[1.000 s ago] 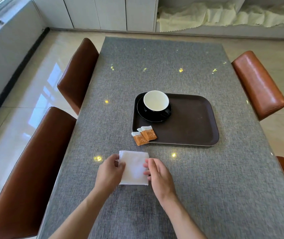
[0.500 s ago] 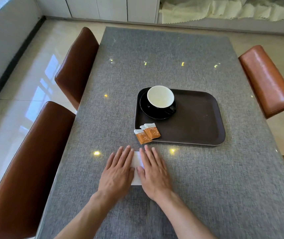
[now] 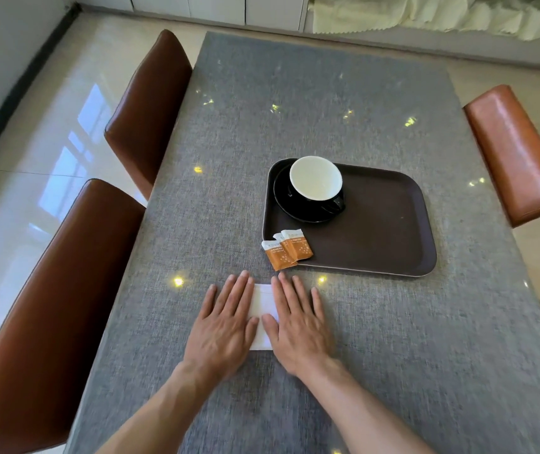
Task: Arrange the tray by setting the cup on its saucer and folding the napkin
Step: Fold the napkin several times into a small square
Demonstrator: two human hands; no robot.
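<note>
A folded white napkin (image 3: 263, 306) lies on the grey table, in front of the tray. My left hand (image 3: 226, 326) and my right hand (image 3: 298, 322) press flat on it side by side, fingers spread, covering most of it. A black cup with a white inside (image 3: 316, 178) stands on a black saucer (image 3: 295, 209) in the far left corner of the dark brown tray (image 3: 386, 231). Both hands are well short of the tray.
Three orange sachets (image 3: 286, 249) overlap at the tray's near left corner, partly off its edge. Brown leather chairs stand at the left (image 3: 144, 106) (image 3: 49, 306) and right (image 3: 517, 152) of the table (image 3: 327, 93). A pale cloth (image 3: 425, 18) lies on the far ledge.
One second ago my fingertips held the napkin's side edges; since then both hands have laid flat on top of it and stayed there. The camera has tilted slightly.
</note>
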